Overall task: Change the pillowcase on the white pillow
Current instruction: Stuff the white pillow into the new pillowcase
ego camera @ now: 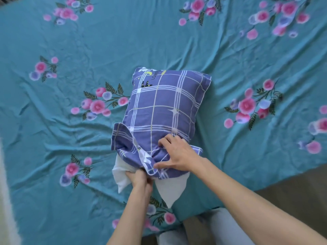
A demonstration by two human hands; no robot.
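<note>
White pillow [169, 193] lying on the teal floral bed sheet [70, 129], mostly inside the purple plaid pillowcase [162, 106], which extends away from both hands. Left hand [139, 179] grips the pillow's exposed near end; right hand [177, 154], fingers curled, bunches the pillowcase opening just above it.

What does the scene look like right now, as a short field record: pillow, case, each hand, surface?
pillow: white pillow, near end sticking out of the case opening
case: purple checked cotton pillowcase, covers most of the pillow, bunched at the near end
left hand: grip on the exposed pillow end
right hand: fingers gathering the case's bunched edge
surface: teal floral bedsheet, wrinkled
</note>
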